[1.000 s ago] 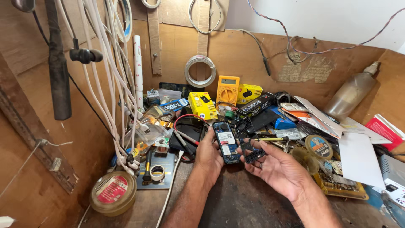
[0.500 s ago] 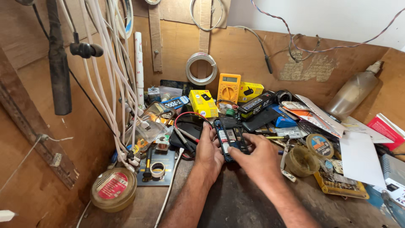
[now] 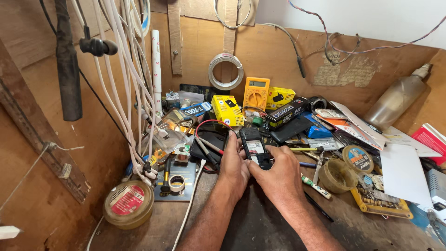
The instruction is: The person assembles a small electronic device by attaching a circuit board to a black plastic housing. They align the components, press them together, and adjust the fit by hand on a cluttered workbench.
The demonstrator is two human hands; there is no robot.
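Note:
A small black mobile phone (image 3: 253, 145) with its back cover off is held upright over the workbench by both hands. My left hand (image 3: 233, 168) grips its left side and lower end. My right hand (image 3: 280, 175) closes over its lower right part, covering the bottom of the phone. The white label inside the open back faces me. Red and black probe leads (image 3: 204, 139) lie just left of my left hand, over a dark flat device (image 3: 213, 138).
An orange multimeter (image 3: 256, 93) leans on the back board beside yellow boxes (image 3: 227, 110). White cables (image 3: 134, 93) hang at left. A round tin (image 3: 128, 203), a tape roll (image 3: 176, 182), a solder-paste tin (image 3: 357, 158), a brown cup (image 3: 337, 175), a plastic bottle (image 3: 399, 97) and papers crowd the bench.
My right hand, open and apart from the phone a second ago, has come in and closed on its lower part. The left hand keeps its hold.

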